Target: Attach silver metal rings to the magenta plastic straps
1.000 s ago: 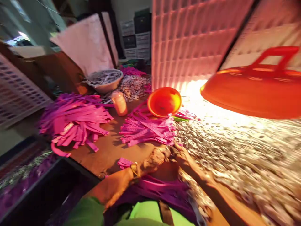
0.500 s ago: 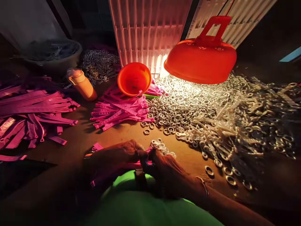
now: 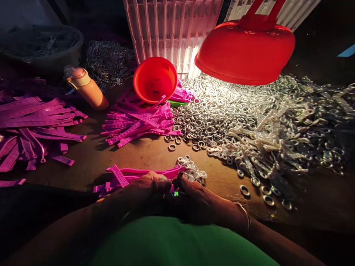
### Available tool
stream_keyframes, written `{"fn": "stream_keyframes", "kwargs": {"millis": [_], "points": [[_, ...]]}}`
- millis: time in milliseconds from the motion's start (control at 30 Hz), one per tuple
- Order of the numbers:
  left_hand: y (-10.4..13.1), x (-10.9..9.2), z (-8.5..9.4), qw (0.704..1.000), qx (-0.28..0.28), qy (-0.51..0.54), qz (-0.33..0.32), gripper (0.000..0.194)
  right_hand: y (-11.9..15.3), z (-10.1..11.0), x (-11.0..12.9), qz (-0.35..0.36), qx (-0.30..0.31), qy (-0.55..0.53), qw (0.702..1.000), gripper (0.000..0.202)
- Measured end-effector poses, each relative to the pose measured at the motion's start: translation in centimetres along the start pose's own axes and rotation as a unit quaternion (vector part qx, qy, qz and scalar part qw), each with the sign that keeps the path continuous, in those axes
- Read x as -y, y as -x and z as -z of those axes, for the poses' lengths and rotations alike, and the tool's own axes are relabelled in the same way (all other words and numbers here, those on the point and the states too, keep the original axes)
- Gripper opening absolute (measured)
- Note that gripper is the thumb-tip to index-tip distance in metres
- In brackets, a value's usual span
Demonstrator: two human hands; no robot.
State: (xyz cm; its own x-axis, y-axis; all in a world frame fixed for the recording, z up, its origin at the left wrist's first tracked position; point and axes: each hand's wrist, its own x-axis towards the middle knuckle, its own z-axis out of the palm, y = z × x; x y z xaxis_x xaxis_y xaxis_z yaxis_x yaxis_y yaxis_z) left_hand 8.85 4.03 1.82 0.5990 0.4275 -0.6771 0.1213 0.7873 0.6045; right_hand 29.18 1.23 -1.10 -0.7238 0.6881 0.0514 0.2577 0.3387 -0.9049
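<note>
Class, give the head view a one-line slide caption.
Left hand and right hand close together beside pink strips and pale rings, a red lamp shining beyond.

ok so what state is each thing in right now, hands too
Left hand: fingers curled, grip hidden
Right hand: fingers curled, grip hidden
Pink strips: loose, in several piles
Silvery rings: loose, heaped
Red bowl: mouth facing the camera
Orange bottle: looks capped
Red lamp: lit
Ribbed panel: upright, lamplit

No readable text, no legible labels, brands, numbers or signs
</note>
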Motion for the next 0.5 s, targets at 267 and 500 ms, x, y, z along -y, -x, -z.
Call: {"fn": "stream_keyframes", "kwargs": {"millis": [267, 500], "points": [[-0.8, 1.8, 0.7, 0.998, 0.048, 0.0, -0.03, 0.046, 0.8, 0.1, 2.1, -0.152, 0.036, 0.066, 0.986, 0.039], [0.3, 3.0, -0.5, 0.996, 0.047, 0.025, -0.073, 0.041, 1.2, -0.8, 3.5, -0.185, -0.027, 0.003, 0.982, 0.043]]}}
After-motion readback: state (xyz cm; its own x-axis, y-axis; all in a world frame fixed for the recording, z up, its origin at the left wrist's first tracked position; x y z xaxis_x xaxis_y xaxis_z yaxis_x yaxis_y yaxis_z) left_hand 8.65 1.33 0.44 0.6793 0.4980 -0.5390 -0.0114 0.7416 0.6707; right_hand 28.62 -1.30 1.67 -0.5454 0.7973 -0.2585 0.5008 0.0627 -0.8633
